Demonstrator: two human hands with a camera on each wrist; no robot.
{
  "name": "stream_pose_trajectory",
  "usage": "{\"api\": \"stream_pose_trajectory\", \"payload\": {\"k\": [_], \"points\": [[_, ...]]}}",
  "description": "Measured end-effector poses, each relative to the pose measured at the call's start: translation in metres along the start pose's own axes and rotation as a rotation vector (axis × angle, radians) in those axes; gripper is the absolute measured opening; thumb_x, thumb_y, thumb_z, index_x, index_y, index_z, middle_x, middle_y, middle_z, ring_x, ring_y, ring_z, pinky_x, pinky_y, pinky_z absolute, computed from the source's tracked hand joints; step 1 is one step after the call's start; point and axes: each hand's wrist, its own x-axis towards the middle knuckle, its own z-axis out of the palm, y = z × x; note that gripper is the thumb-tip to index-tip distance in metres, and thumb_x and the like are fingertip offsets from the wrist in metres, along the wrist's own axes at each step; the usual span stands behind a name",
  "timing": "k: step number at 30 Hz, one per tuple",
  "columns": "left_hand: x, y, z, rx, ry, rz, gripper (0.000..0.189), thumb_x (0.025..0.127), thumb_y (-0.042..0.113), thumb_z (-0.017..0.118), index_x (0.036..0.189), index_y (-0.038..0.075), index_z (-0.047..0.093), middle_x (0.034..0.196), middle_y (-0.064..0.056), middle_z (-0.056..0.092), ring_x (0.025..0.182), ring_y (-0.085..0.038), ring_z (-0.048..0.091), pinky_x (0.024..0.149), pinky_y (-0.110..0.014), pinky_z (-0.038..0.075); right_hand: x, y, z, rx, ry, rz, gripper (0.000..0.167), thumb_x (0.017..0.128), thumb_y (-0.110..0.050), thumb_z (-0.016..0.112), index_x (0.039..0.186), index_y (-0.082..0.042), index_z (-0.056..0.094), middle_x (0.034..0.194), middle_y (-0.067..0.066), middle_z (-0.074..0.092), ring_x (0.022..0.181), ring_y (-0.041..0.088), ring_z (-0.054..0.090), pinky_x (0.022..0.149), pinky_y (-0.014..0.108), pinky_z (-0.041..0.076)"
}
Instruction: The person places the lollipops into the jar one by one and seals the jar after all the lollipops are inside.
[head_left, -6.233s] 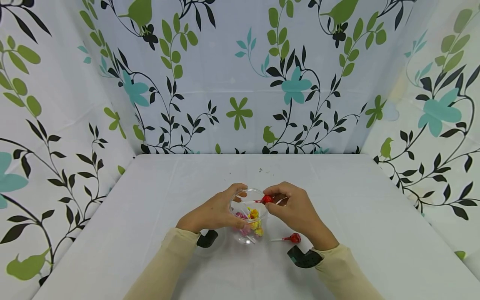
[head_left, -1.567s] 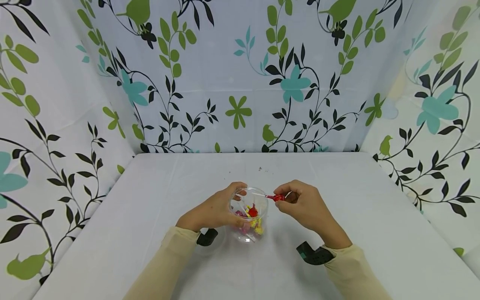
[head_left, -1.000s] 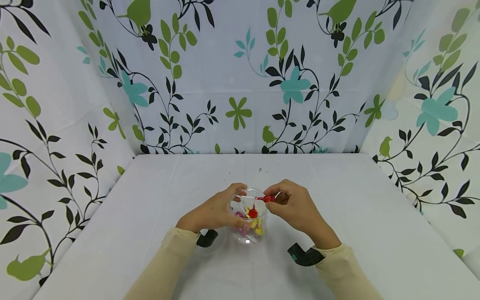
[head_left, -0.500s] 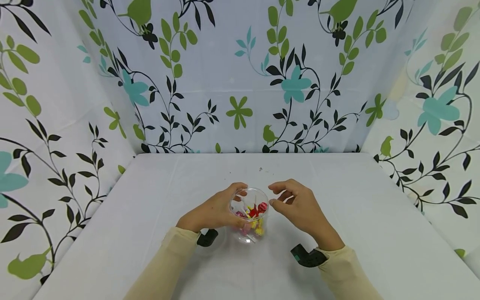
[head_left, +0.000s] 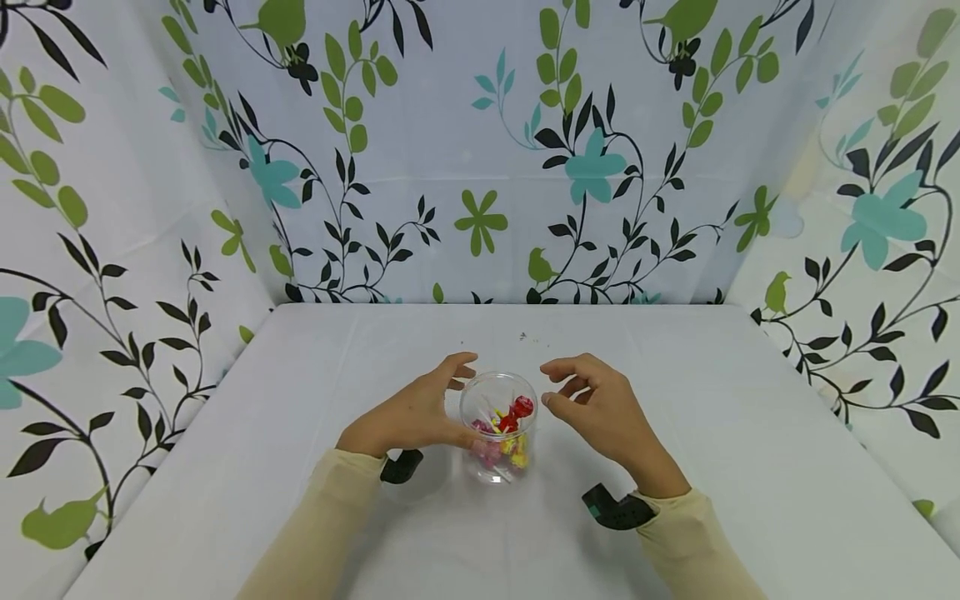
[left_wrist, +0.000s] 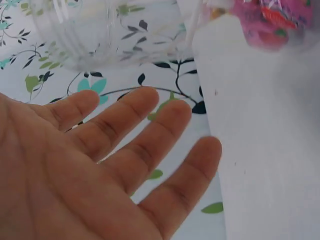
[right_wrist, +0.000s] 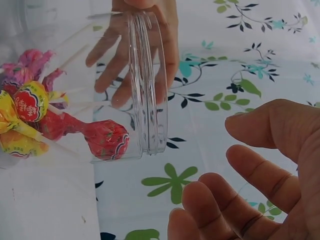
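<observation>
A clear plastic jar (head_left: 497, 385) stands upright on the white table between my hands, its mouth uncovered. Inside lie several wrapped lollipops: red ones (right_wrist: 107, 140) on top, yellow ones (right_wrist: 31, 102) and pink ones (head_left: 486, 452) lower down, with white sticks among them. My left hand (head_left: 416, 412) is spread at the jar's left side, fingers straight and off the wall; whether the thumb still touches the jar, I cannot tell. Just right of the rim hovers my right hand (head_left: 600, 408), fingers loosely bent, nothing held and apart from the jar.
The white-covered table (head_left: 360, 350) ends at a patterned curtain (head_left: 480, 167) behind, with more patterned cloth on both sides. A few small dark specks (head_left: 523, 337) mark the cloth beyond the jar. Each wrist carries a dark camera (head_left: 618, 507).
Two red lollipops went into the jar, one formerly lying on the table. My right hand released the last and drew back slightly right. My left hand has loosened from the jar and moved left.
</observation>
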Motion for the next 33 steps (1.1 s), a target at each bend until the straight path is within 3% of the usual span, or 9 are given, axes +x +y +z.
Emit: {"api": "stream_pose_trajectory", "payload": {"k": [8,18,26,33], "points": [[-0.017,-0.018,-0.009,0.124,-0.011,-0.099,0.119,0.068,0.045,0.098,0.162,0.016,0.032,0.161,-0.011,0.043,0.146,-0.033,0.044,0.114,-0.058,0.042,0.001,-0.002,-0.004,0.004,0.006,0.009,0.029,0.093,-0.012,0.075,0.122,-0.012,0.074,0.115,0.006,0.071,0.094,0.018,0.068,0.081,0.031,0.056],[-0.040,-0.033,0.004,0.322,-0.035,-0.203,0.117,0.062,0.055,0.098,0.157,0.018,0.042,0.155,-0.009,0.050,0.140,-0.031,0.051,0.111,-0.055,0.044,0.003,-0.003,-0.003,0.007,-0.007,0.016,0.030,0.094,-0.012,0.075,0.123,-0.011,0.073,0.115,0.006,0.070,0.096,0.019,0.067,0.083,0.032,0.057],[-0.051,-0.034,0.014,0.423,-0.044,-0.221,0.109,0.061,0.054,0.099,0.151,0.015,0.049,0.147,-0.010,0.055,0.133,-0.033,0.055,0.104,-0.055,0.050,0.006,-0.002,0.001,0.011,-0.020,0.004,0.030,0.094,-0.012,0.075,0.124,-0.011,0.073,0.116,0.009,0.070,0.096,0.020,0.067,0.083,0.033,0.057],[-0.054,-0.032,0.017,0.495,-0.057,-0.165,0.097,0.065,0.044,0.099,0.146,0.013,0.055,0.136,-0.012,0.058,0.121,-0.033,0.057,0.095,-0.052,0.054,0.010,-0.005,0.002,0.015,-0.028,-0.014,0.030,0.093,-0.013,0.074,0.123,-0.011,0.073,0.116,0.008,0.070,0.095,0.021,0.068,0.081,0.031,0.057]]}}
